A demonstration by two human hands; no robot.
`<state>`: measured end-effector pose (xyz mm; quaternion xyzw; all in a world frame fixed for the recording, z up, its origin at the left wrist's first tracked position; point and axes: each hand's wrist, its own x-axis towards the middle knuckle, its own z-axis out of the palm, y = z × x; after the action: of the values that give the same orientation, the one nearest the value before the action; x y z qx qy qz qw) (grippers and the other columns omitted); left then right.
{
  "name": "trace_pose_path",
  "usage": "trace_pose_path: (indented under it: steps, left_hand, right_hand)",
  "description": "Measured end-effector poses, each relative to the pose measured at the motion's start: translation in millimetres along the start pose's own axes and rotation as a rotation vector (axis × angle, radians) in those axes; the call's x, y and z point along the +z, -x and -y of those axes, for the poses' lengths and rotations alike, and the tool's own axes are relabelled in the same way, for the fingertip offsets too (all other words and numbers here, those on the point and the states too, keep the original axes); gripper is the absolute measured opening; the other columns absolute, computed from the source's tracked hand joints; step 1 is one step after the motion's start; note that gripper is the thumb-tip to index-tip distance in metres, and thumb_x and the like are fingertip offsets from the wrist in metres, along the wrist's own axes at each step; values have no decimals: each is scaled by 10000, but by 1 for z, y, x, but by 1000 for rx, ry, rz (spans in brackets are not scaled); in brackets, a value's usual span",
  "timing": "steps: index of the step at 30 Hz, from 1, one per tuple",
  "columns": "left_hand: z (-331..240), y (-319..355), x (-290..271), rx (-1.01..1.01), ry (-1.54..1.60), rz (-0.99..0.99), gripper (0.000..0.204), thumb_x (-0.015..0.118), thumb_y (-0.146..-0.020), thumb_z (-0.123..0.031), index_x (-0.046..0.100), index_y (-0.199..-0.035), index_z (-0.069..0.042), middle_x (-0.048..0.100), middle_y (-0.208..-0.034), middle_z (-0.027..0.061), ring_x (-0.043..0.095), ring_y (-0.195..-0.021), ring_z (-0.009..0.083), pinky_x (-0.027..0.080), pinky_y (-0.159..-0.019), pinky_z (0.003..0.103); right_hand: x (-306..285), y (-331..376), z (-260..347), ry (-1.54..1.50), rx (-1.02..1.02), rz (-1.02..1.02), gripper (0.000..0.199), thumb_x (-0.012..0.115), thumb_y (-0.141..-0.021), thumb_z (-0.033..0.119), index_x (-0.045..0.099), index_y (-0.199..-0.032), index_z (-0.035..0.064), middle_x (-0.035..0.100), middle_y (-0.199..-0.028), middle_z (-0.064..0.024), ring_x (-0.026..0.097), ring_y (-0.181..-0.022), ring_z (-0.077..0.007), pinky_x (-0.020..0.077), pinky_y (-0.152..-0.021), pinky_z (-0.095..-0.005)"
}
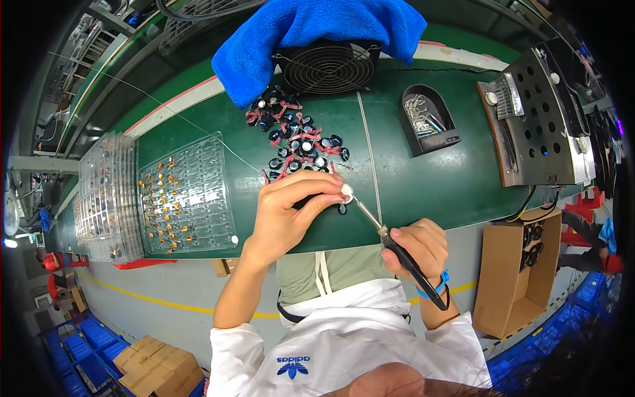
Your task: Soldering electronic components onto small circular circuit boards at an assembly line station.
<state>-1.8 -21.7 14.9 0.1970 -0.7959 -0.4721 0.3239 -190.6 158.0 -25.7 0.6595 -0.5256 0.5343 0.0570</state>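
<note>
Over the near edge of the green bench, my left hand (274, 212) pinches a small round part with a white face (346, 190) between thumb and fingers. A thin silvery wire (198, 128) runs down from the far left to this hand. My right hand (426, 246) is closed round the black handle of a soldering iron (411, 264). The iron's metal tip points up and left and is at the round part; whether they touch is too small to tell. Just beyond my left hand lies a loose pile of dark round parts with red wires (291, 135).
A black fan (331, 67) under a blue towel (317, 25) stands behind the pile. Right of it are a black bin (440, 140) of small metal pieces and a metal box with holes (539, 132). Clear trays (211, 169) lie left. An open carton (493, 278) stands below right.
</note>
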Motion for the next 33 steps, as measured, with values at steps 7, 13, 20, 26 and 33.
trace_pose_path:
  steps: [7, 13, 20, 26, 33]
  left_hand:
    - [1, 2, 1, -6, -5, -5, 107, 779, -849, 72, 771, -953, 50, 775, -1012, 145, 763, -989, 271, 608, -898, 360]
    - [1, 2, 1, 2, -4, -5, 114, 778, -845, 79, 770, -954, 47, 773, -1022, 145, 763, -995, 272, 610, -904, 365]
    - [6, 3, 3, 40, -11, -30, 122, 787, -851, 27, 772, -972, 15, 778, -1016, 122, 757, -957, 242, 606, -847, 336]
    - [5, 3, 3, 45, -13, -25, 126, 791, -846, 25, 772, -970, 14, 777, -1016, 119, 758, -953, 241, 606, -843, 335]
    - [4, 2, 4, 60, -49, -32, 134, 792, -843, 23, 770, -975, 14, 775, -1010, 117, 757, -943, 242, 604, -822, 332]
  right_hand:
    - [0, 0, 0, 4, 12, 41, 393, 899, -752, 161, 718, -1065, 7, 696, -787, -76, 622, -588, -228, 430, -509, -323]
    - [0, -1, 1, 10, 10, 51, 395, 902, -758, 178, 720, -1065, 9, 694, -783, -75, 619, -586, -227, 425, -508, -324]
    - [-1, -1, 1, 15, 10, 63, 409, 903, -768, 200, 718, -1081, 14, 695, -780, -79, 617, -584, -225, 425, -508, -321]
    - [-1, 1, -2, -32, 10, 6, 378, 889, -802, 208, 715, -1069, 4, 696, -762, -85, 625, -566, -229, 436, -494, -321]
    - [0, 3, -3, -73, 19, -19, 339, 860, -822, 195, 715, -1052, -8, 686, -732, -93, 622, -550, -238, 457, -498, -321]
